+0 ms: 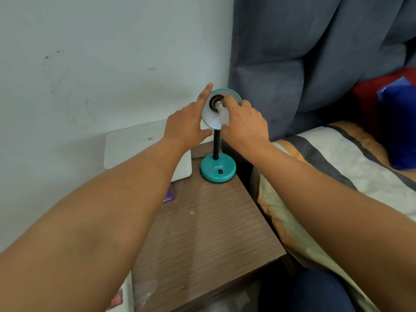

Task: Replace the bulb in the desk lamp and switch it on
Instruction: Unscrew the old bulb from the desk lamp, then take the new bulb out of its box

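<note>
A teal desk lamp stands on a wooden bedside table, its round base bearing a black switch and a black flexible neck. The lamp shade is tilted so its white inside faces me. My left hand grips the shade's left rim, forefinger along the top edge and thumb under the bottom edge. My right hand is closed around a white bulb, whose metal screw end sits at the dark socket in the middle of the shade. How far the bulb is threaded in cannot be seen.
The bedside table stands in the corner against a pale wall. A white flat box leans at its back left, with a small purple card beside it. A bed with striped bedding and a blue padded headboard lie to the right.
</note>
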